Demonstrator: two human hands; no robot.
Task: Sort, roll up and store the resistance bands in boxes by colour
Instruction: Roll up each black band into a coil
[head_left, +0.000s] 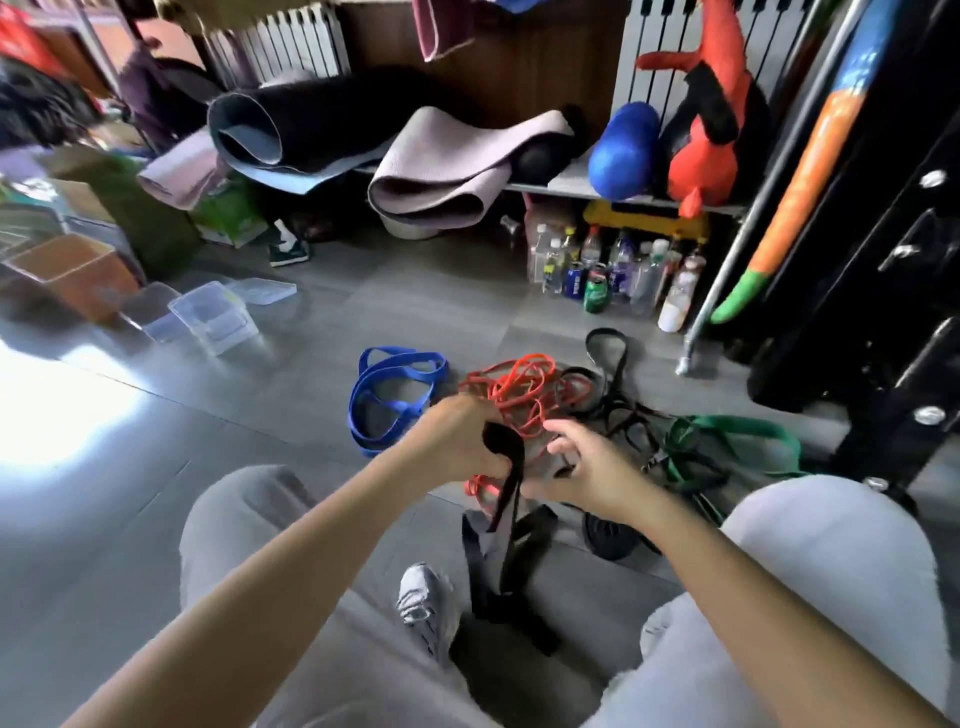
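Seemingly at the rolling step, the left hand (462, 441) curls its fingers round the top of a black band (506, 499) dangling below them, the right hand (587, 467) half-open just beside, its hold unclear; winding tight comes next.

Your left hand (457, 441) grips a black band (497, 440) on the near side of the red bands (524, 389). Your right hand (587, 467) is just beside it, grasp unclear. Blue bands (395, 395) lie left of the red bands, green bands (748, 431) to their right, and clear boxes (213, 317) farther left.
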